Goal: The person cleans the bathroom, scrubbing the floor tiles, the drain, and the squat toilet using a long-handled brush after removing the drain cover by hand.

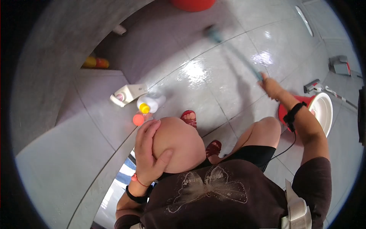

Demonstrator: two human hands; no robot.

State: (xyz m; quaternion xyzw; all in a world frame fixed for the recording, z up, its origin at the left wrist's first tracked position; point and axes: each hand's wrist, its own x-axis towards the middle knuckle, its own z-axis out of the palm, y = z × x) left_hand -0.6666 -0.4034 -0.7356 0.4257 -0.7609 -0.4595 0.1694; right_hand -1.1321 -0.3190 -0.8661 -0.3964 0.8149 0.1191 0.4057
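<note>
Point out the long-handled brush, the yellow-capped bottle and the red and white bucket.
long-handled brush (238, 53): head view, midway along the blue handle.
yellow-capped bottle (152, 102): head view, on the white body behind the cap.
red and white bucket (323, 108): head view, on the white inner wall.

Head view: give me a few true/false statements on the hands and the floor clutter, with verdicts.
1. The right hand holds the long blue-handled brush. True.
2. The left hand grips a bottle. False: it rests on the left knee.
3. A white bottle with a yellow cap lies on the tiled floor. True.
4. The red and white bucket sits by the left hand. False: it is beside the right arm.
5. The brush head is lifted above the person's head. False: it reaches toward the floor.
</note>
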